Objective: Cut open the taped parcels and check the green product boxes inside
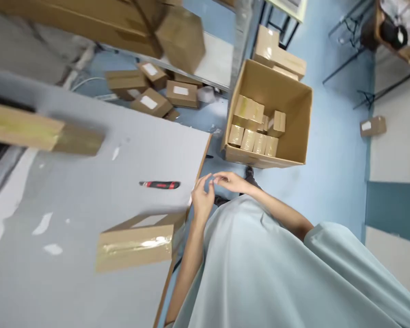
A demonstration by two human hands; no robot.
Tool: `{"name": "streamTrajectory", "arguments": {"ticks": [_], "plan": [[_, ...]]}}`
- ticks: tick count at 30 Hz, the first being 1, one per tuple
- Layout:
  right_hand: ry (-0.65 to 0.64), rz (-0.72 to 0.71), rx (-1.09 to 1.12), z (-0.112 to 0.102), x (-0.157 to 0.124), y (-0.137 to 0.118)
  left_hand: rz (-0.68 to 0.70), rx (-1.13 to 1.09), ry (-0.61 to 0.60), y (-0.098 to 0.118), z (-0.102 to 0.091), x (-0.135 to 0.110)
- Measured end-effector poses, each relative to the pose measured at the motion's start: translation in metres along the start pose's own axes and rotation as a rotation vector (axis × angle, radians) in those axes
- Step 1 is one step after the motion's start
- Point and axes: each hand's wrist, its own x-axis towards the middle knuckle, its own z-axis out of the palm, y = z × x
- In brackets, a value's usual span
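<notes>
My left hand is at the table's edge, its fingers bent and its thumb apart from them. Almost touching its fingertips are those of my right hand, drawn together in a pinch. Whatever they may hold is too small to make out. To the left of my hands, a red and black utility knife lies on the grey table. Nearer my left forearm, a taped cardboard box with a white label rests by the table edge.
A large open carton on the blue floor holds several small boxes. More labelled boxes lie under a shelf. At the far left of the table is a long taped box, blurred. White scraps are scattered on the tabletop.
</notes>
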Motion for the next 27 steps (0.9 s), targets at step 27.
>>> {"name": "streamTrajectory", "arguments": {"ticks": [27], "plan": [[0.170,0.585,-0.509,-0.426,0.212,0.232,-1.103,-0.098,-0.486,-0.077,0.466,0.296]]}}
